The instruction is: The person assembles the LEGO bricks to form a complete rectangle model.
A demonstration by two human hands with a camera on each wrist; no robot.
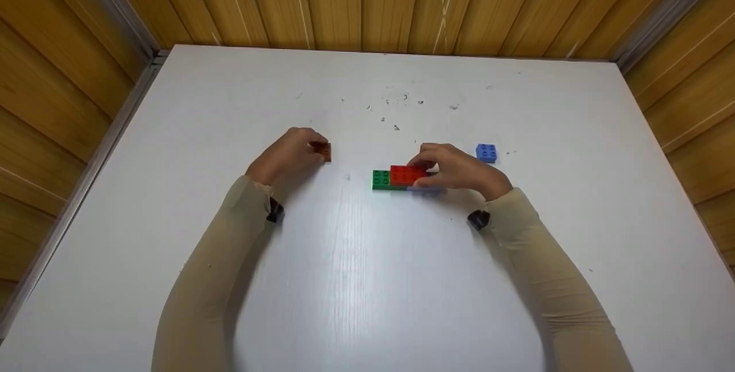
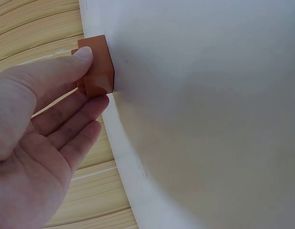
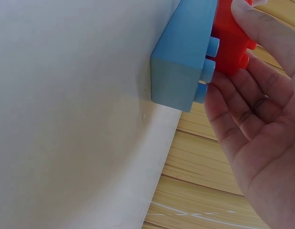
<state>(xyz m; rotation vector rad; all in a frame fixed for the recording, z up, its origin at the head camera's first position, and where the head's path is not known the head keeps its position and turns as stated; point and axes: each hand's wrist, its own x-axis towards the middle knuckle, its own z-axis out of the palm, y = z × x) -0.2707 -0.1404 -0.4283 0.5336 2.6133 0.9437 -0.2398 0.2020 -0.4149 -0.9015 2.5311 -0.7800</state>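
Watching from my remote station, I see the left hand [image 1: 289,154] pinch a brown brick [image 2: 100,67] at the white table [image 1: 344,280] as the right hand [image 1: 462,171] grips a red brick [image 1: 405,174] bridging green [image 1: 380,181] and light-blue [image 3: 178,67] ones; I judge that stack partly built, with the brown brick and a blue brick [image 1: 486,152], beyond the right hand, left unattached

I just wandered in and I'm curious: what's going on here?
A person is handling toy building bricks on a white table. The left hand pinches an orange-brown brick. The right hand holds a red brick, which sits across a green brick and a light-blue brick. A small blue brick stands apart, just beyond the right hand.
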